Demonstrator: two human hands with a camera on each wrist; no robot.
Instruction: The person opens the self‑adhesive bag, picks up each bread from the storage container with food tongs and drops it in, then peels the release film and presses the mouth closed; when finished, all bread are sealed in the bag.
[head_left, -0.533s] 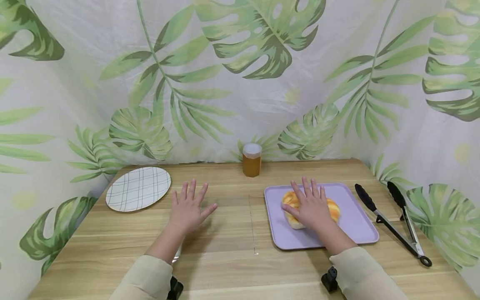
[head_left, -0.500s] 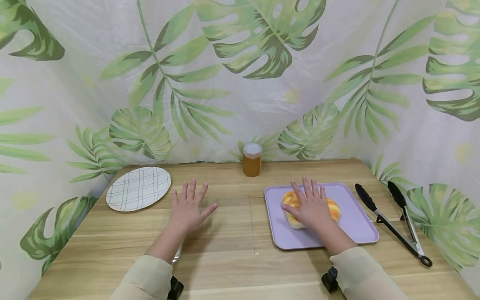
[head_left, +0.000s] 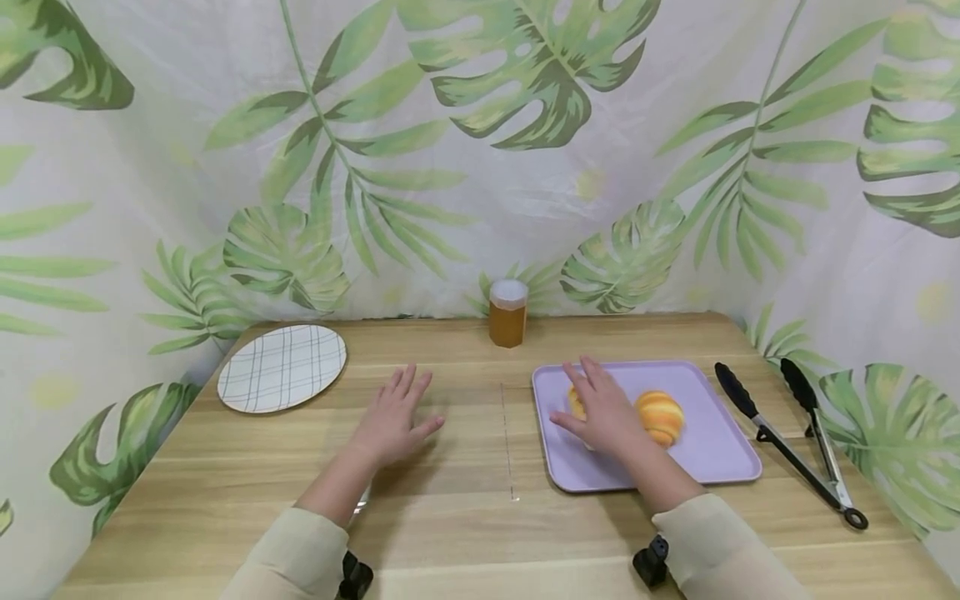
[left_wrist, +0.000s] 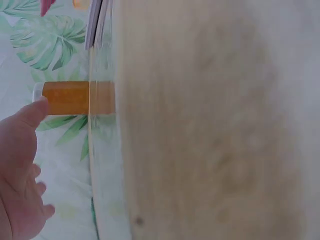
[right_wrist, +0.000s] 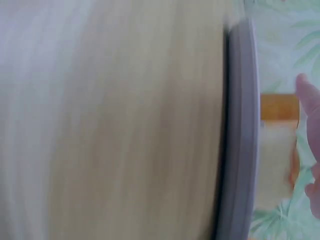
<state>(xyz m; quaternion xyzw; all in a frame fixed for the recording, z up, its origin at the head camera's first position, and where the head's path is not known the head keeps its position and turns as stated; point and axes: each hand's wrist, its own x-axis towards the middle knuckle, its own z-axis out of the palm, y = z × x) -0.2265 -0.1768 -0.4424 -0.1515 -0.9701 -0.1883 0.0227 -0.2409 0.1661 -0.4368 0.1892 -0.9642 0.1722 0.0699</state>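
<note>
Here | 2 hands [head_left: 393, 425] [head_left: 609, 417] | 2 bread pieces [head_left: 660, 418] | 1 tray [head_left: 716, 446] | 1 plate [head_left: 283, 368]

Beneath the fingers [head_left: 420, 390], a pale, wood-grained table [head_left: 585, 542] is seen. Beyond them and to either side, the space is enclosed by whitish cloth [head_left: 510, 196], printed with green leaves [head_left: 551, 71] and faint yellow spots [head_left: 590, 183]. Soft shadows [head_left: 405, 487] are cast below the fingers.

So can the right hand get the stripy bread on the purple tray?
Probably yes. The right hand appears to hold nothing over the purple tray, and nothing lies on top of the stripy bread, though the wrist hides a bit of it. Drawing back slightly should do.
</note>
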